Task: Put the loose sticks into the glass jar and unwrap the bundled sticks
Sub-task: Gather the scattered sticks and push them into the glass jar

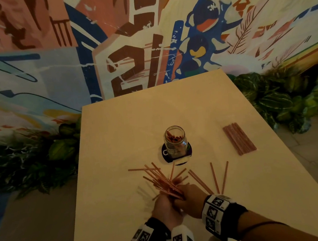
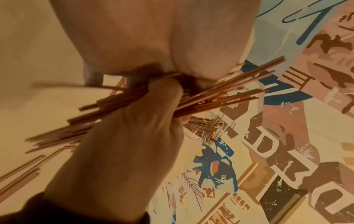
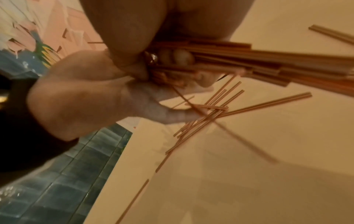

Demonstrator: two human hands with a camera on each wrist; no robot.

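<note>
Both hands grip one fanned bunch of thin reddish-brown loose sticks [image 1: 165, 184] just above the table's near part. My left hand [image 1: 164, 205] holds the bunch from the left, and my right hand [image 1: 192, 197] closes on it from the right. In the left wrist view the bunch [image 2: 220, 97] is squeezed between my left hand [image 2: 153, 37] and right hand [image 2: 124, 144]. The glass jar [image 1: 175, 141] stands upright beyond the hands on a black coaster [image 1: 165, 154], with sticks inside it. The wrapped bundle of sticks [image 1: 239, 138] lies flat at the right.
More loose sticks [image 1: 214, 177] lie scattered on the tan table [image 1: 117, 133], right of and under the hands, and also show as loose sticks [image 3: 210, 112] in the right wrist view. Leafy plants [image 1: 278, 99] flank both sides of the table. A painted mural wall [image 1: 129, 46] rises behind.
</note>
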